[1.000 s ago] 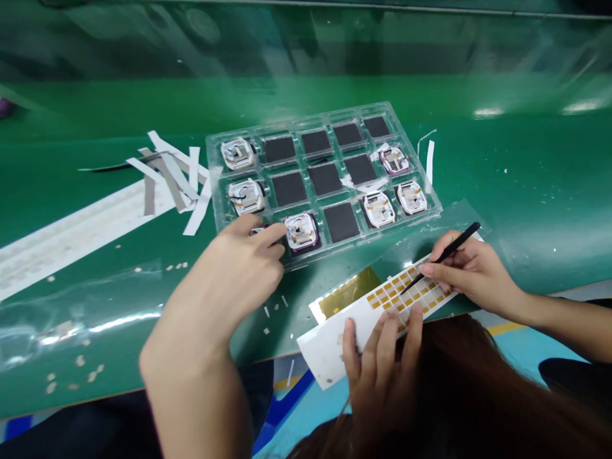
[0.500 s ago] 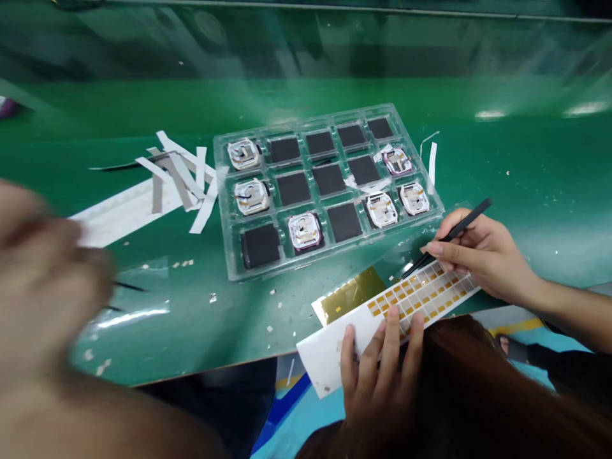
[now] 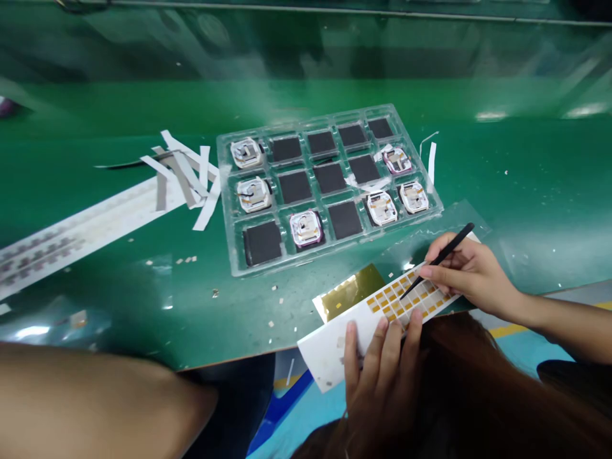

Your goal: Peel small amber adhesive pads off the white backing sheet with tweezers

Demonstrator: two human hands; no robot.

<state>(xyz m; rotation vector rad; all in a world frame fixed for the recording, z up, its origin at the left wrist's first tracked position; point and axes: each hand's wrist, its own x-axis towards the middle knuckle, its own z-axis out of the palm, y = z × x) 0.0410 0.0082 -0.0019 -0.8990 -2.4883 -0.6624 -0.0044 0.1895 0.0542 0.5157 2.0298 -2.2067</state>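
Note:
My bare forearm (image 3: 90, 401), blurred, crosses the lower left corner, and I take it to be my right one. Its hand lies outside the picture, and my left hand does not show either. Nearest to the forearm is a long white sheet (image 3: 102, 209) with rows of greyish marks. Farther right, a co-worker's right hand (image 3: 471, 271) holds black tweezers (image 3: 444, 255), tips on a white sheet (image 3: 329, 341) with rows of amber stickers. The co-worker's left hand (image 3: 377, 357) lies spread on that sheet.
A clear plastic tray (image 3: 233, 255) has white watch-like parts (image 3: 306, 228) in several pockets and black pads (image 3: 345, 220) in others. Paper strips (image 3: 205, 204) lie left of it, gold film (image 3: 354, 290) in front. The co-worker's bent head (image 3: 459, 389) fills the lower right.
My motion-smeared hand, with thin dark tips beside it, has left the view at the left, uncovering more of the marked sheet. The co-worker's tweezers have moved down onto the sticker rows.

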